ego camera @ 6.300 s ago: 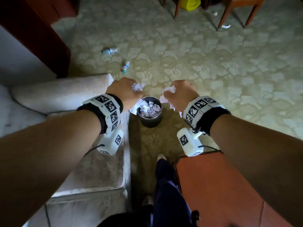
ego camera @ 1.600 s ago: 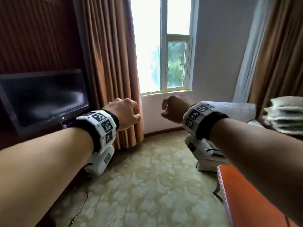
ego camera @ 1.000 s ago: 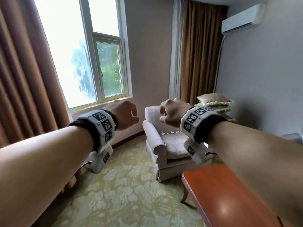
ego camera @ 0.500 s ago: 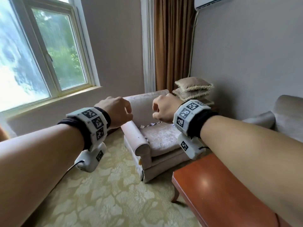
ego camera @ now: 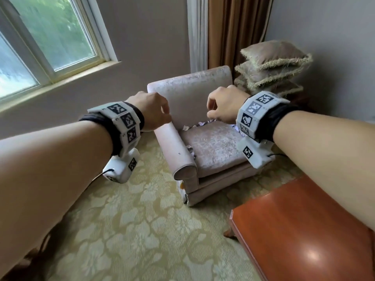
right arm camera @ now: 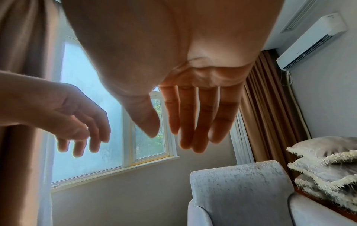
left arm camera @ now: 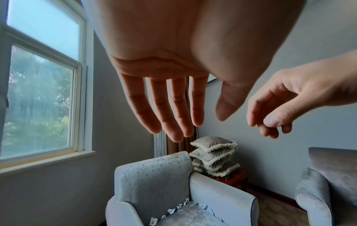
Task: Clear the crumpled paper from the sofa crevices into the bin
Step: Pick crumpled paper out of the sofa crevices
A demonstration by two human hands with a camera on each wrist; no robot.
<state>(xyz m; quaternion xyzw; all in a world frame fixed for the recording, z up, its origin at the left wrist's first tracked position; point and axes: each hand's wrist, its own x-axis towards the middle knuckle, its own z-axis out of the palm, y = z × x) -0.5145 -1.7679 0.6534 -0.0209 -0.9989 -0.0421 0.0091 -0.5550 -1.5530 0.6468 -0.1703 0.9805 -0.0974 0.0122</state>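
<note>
A pale armchair (ego camera: pixel 211 147) stands ahead by the wall. White crumpled paper scraps (ego camera: pixel 199 124) line the crevice at the back of its seat, and more scraps (ego camera: pixel 190 152) sit along the left arm crevice. The same scraps (left arm camera: pixel 178 208) show in the left wrist view. Both hands hover in the air in front of the chair, well short of it. My left hand (ego camera: pixel 154 111) hangs with loose straight fingers (left arm camera: pixel 173 110) and holds nothing. My right hand (ego camera: pixel 223 107) is also empty, its fingers (right arm camera: pixel 195 119) relaxed. The bin is out of view.
A glossy red-brown table (ego camera: pixel 304 230) juts in at the lower right. Stacked fringed cushions (ego camera: pixel 272 63) sit right of the chair. A second sofa arm (left arm camera: pixel 316 203) shows in the left wrist view. Patterned carpet (ego camera: pixel 142 230) lies between me and the chair; a window (ego camera: pixel 40 41) is at left.
The view has swung right from the bin, past the TV and window, to the armchair, which is now closer. The paper held over the bin is gone from both hands.
</note>
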